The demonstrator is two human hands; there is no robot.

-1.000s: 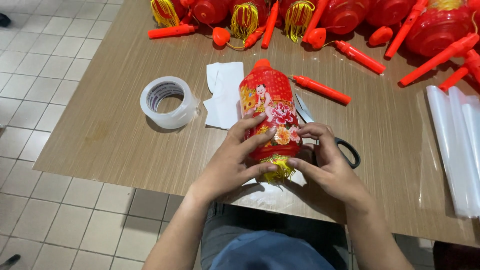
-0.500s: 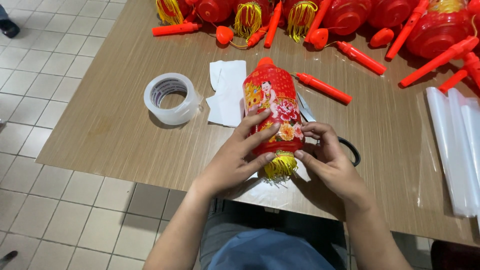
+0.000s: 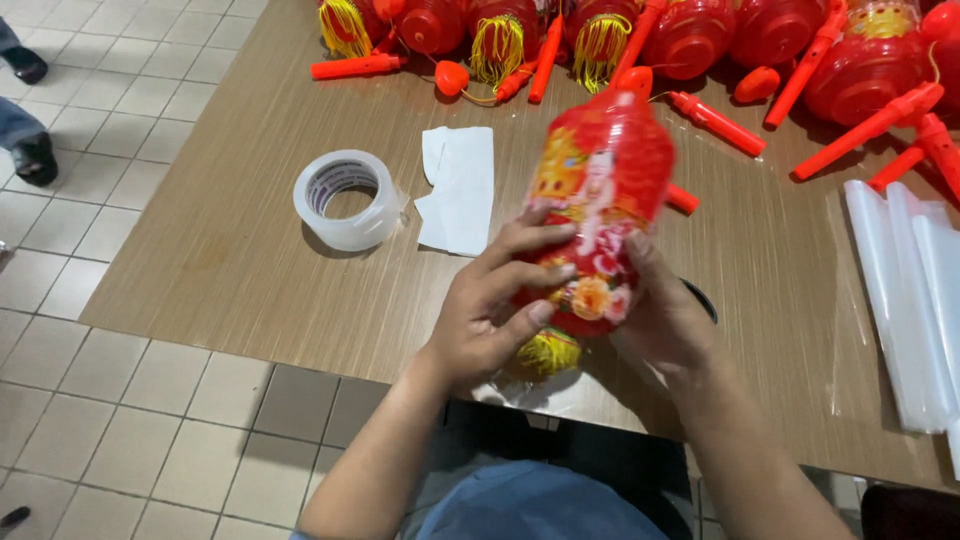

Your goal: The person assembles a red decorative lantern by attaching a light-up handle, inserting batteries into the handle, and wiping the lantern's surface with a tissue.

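Both hands, left hand [image 3: 490, 315] and right hand [image 3: 665, 320], grip closed around a red lantern [image 3: 600, 200] above the desk [image 3: 230, 250]

Your single head camera looks steeply down and forward from close above your hands, taking in the worktop [image 3: 250, 250] edge and the tiled floor [image 3: 120, 400] to your left.

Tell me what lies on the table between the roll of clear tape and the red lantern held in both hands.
In the head view, white paper pieces lie on the table between the tape roll and the lantern.
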